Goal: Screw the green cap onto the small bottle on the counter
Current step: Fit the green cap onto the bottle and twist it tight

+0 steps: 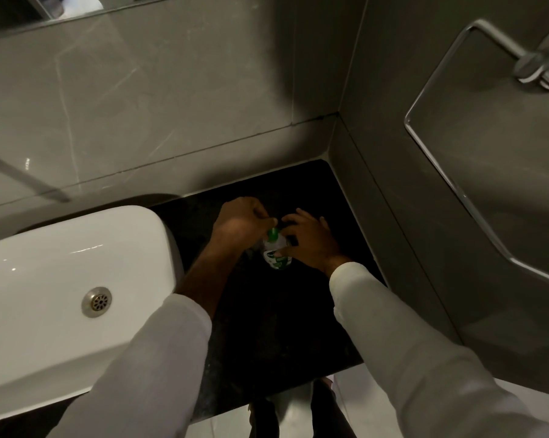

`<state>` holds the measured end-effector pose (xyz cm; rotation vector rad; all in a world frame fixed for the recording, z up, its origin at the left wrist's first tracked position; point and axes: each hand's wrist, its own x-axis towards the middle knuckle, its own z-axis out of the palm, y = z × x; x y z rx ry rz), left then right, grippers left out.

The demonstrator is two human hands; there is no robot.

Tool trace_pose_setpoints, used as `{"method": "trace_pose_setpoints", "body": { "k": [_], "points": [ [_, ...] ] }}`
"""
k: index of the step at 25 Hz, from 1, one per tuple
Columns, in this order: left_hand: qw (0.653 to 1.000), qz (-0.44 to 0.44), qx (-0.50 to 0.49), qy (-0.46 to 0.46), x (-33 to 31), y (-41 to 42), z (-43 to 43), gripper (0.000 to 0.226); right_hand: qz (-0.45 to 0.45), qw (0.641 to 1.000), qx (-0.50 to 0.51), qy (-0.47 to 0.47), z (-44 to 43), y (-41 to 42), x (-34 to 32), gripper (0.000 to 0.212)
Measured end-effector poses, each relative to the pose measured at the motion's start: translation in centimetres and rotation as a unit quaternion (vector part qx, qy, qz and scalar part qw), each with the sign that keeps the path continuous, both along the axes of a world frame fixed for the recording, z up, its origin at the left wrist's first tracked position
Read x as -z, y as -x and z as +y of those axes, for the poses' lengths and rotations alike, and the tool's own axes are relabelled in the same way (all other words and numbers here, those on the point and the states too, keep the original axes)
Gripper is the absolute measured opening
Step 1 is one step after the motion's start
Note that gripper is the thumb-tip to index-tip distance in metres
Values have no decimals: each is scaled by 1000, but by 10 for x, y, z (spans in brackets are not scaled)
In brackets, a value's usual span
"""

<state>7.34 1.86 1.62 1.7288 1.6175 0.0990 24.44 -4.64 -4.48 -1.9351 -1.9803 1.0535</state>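
A small clear bottle (277,256) with a white and green label stands on the black counter (267,311). Its green cap (272,233) sits at the top of the bottle's neck. My left hand (241,221) reaches in from the left, its fingertips pinching the cap. My right hand (311,241) wraps around the bottle's body from the right and hides its far side. Whether the cap is threaded on or just resting on the neck cannot be told.
A white basin (61,279) with a metal drain (96,301) fills the left side, close to my left forearm. Grey tiled walls close the counter at the back and right. A chrome towel ring (475,153) hangs on the right wall.
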Motion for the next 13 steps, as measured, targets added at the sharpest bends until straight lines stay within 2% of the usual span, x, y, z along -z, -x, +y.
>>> {"method": "trace_pose_setpoints", "body": {
  "k": [9, 13],
  "points": [
    [998, -57, 32, 26, 7, 6, -14, 20, -5, 1000, 19, -6, -13, 0, 6, 41],
    [997, -58, 55, 8, 12, 10, -29, 20, -13, 999, 30, 8, -25, 2, 2, 54]
  ]
}}
